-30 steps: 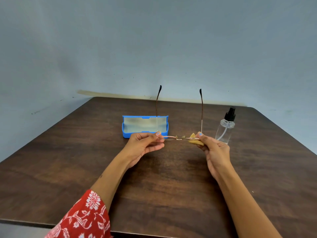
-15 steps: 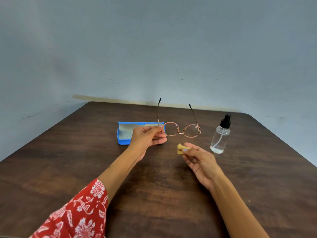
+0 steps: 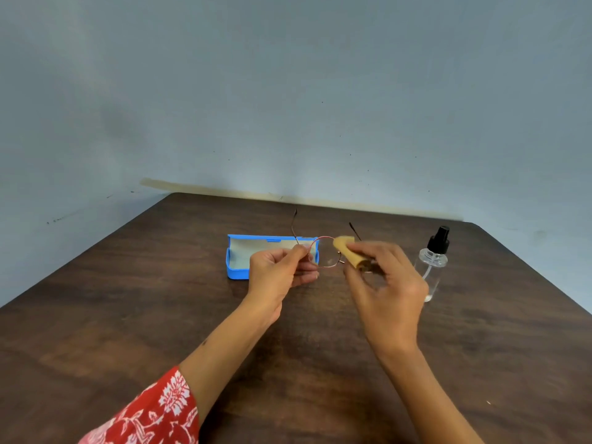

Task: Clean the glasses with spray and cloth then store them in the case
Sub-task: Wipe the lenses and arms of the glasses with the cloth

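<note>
The glasses (image 3: 323,253) are being pinched at their left edge by the left hand (image 3: 278,273) while the cloth (image 3: 347,251) is being pinched against the right lens by the right hand (image 3: 386,283); the thin frame is probably being risked, bending or twisting under hard rubbing.

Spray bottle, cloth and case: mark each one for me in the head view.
spray bottle (image 3: 431,267), head view, on the clear body under the black pump.
cloth (image 3: 347,252), head view, on the yellow fold held against the glasses.
case (image 3: 237,273), head view, on its blue front wall.
</note>
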Demonstrator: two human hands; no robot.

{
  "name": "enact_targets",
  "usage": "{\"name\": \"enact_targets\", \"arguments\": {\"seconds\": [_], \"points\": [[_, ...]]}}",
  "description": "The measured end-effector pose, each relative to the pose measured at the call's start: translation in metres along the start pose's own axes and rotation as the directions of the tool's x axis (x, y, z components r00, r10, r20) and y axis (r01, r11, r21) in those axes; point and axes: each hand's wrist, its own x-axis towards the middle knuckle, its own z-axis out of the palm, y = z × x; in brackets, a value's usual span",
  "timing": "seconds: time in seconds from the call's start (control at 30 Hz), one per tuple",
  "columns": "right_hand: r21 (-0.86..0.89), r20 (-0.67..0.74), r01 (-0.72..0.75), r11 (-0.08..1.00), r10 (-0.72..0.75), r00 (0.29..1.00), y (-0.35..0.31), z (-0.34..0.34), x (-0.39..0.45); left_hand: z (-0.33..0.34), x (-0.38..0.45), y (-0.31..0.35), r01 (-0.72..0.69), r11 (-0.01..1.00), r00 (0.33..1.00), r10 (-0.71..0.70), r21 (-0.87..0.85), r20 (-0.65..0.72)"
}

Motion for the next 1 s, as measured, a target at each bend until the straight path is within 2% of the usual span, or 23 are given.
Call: {"name": "enact_targets", "arguments": {"seconds": [0.03, 0.1, 0.2, 0.3, 0.4, 0.53, 0.6, 0.77, 0.9, 1.0], "points": [[-0.126, 0.003, 0.163, 0.978, -0.164, 0.986, 0.000, 0.003, 0.006, 0.000, -0.001, 0.001, 0.000, 1.000, 1.000, 0.000, 0.002, 0.004], [-0.270, 0.066, 0.350, 0.897, -0.345, 0.936, 0.002, 0.011, 0.014, -0.001, -0.002, 0.003, 0.000, 1.000, 1.000, 0.000, 0.009, 0.005], [-0.330, 0.150, 0.472, 0.818, -0.448, 0.881, 0.007, 0.023, 0.015, -0.002, -0.001, 0.005, -0.007, 1.000, 1.000, 0.007, -0.002, -0.010], [-0.303, 0.221, 0.523, 0.797, -0.475, 0.852, 0.010, 0.030, 0.004, -0.003, 0.000, 0.007, -0.025, 0.999, 1.000, 0.025, -0.024, -0.011], [-0.291, 0.275, 0.511, 0.809, -0.441, 0.854, 0.014, 0.030, -0.001, -0.006, 0.002, 0.008, -0.024, 0.999, 0.999, 0.023, -0.027, -0.024], [-0.350, 0.175, 0.381, 0.856, -0.340, 0.924, 0.023, 0.024, 0.003, -0.006, 0.004, 0.006, -0.007, 1.000, 0.999, 0.008, 0.005, -0.033], [-0.337, 0.175, 0.393, 0.856, -0.353, 0.919, 0.021, 0.026, 0.000, -0.004, 0.003, 0.004, -0.016, 1.000, 1.000, 0.016, 0.015, -0.023], [-0.259, 0.277, 0.446, 0.856, -0.377, 0.884, 0.011, 0.033, -0.010, -0.004, 0.002, 0.004, -0.059, 0.998, 0.998, 0.059, -0.005, -0.010], [-0.321, 0.180, 0.329, 0.888, -0.284, 0.942, 0.016, 0.029, -0.006, -0.006, 0.004, 0.003, -0.041, 0.999, 0.998, 0.041, -0.001, -0.037], [-0.296, 0.180, 0.330, 0.896, -0.287, 0.941, 0.012, 0.033, -0.009, -0.006, 0.004, 0.001, -0.056, 0.998, 0.998, 0.056, 0.007, -0.024]]}}
